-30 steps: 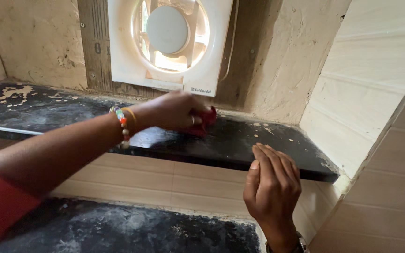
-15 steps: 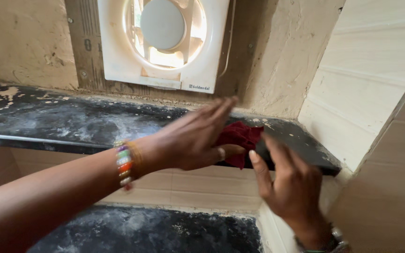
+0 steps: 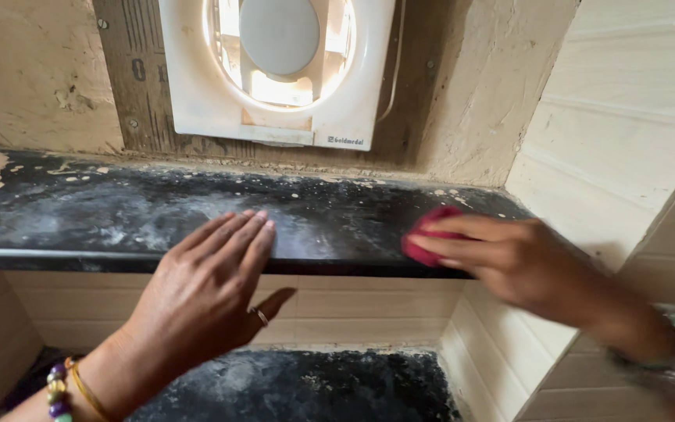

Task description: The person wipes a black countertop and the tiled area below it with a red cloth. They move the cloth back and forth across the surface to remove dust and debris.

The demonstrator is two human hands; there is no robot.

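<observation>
While the right hand [image 3: 525, 262] grips a crumpled red cloth [image 3: 425, 237] on the dusty black stone shelf [image 3: 119, 215], the left hand [image 3: 205, 293] hovers flat, released.

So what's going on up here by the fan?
A person is at a dark stone shelf under a white wall fan. The right hand presses a red cloth onto the shelf near its front edge, towards the right end. The left hand is open and flat, fingers resting at the shelf's front edge. The shelf is dusty and flecked with pale paint spots.
</observation>
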